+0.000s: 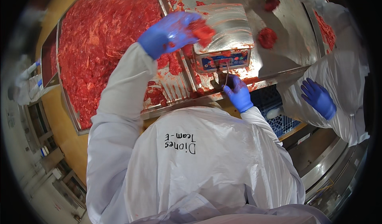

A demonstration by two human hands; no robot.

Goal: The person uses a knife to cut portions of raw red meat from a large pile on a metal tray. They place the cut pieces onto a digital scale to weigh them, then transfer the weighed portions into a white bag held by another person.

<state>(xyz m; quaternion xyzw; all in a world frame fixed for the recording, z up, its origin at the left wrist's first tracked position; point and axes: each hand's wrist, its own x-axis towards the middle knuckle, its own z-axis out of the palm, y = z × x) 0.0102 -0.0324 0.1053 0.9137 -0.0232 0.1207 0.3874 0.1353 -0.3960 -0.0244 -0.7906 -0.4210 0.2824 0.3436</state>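
Blue-gloved fingers [184, 20] of your left hand [165, 33] clutch a red meat lump [205, 33] at the left side of the scale [227, 21]; slick and ragged, it could slip or shed scraps onto the display [221, 62]. Your right hand [240, 95] is close to a thin metal rod [227, 73]; whether its fingers grip it, I cannot tell. A nudge there might jar the scale. Rightward, a round meat portion [267, 38] sits on the steel surface [293, 43], where a passing sleeve could smear it.
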